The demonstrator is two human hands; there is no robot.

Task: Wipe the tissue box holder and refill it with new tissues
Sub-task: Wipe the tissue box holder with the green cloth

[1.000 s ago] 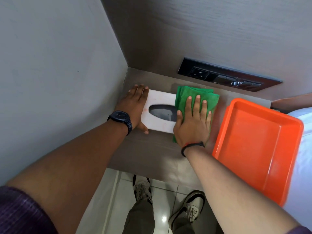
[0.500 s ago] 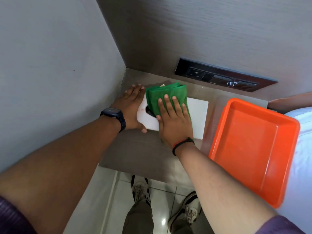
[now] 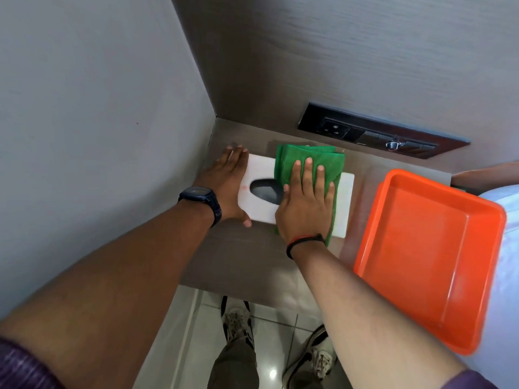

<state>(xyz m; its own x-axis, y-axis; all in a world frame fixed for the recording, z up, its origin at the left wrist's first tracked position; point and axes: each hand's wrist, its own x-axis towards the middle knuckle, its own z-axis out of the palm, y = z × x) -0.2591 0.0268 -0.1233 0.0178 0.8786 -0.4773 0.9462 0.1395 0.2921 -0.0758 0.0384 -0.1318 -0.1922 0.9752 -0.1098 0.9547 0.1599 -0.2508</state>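
Note:
A white tissue box holder (image 3: 259, 169) with a dark oval slot lies flat on the brown shelf (image 3: 238, 259) in the corner. My left hand (image 3: 227, 186) rests flat against its left end, fingers spread, thumb at the front edge. My right hand (image 3: 306, 203) presses a folded green cloth (image 3: 283, 161) onto the holder's middle and right part. The cloth covers the right end of the slot. No tissues are visible in the slot.
An empty orange tray (image 3: 429, 256) sits on the shelf to the right, hanging over the front edge. A dark socket panel (image 3: 379, 130) is set in the back wall. A grey wall closes the left side. My shoes (image 3: 238, 324) show on the tiled floor below.
My right hand with the green cloth slid from the holder's right end to its left part, then back right toward the middle. My left hand stayed at the left end.

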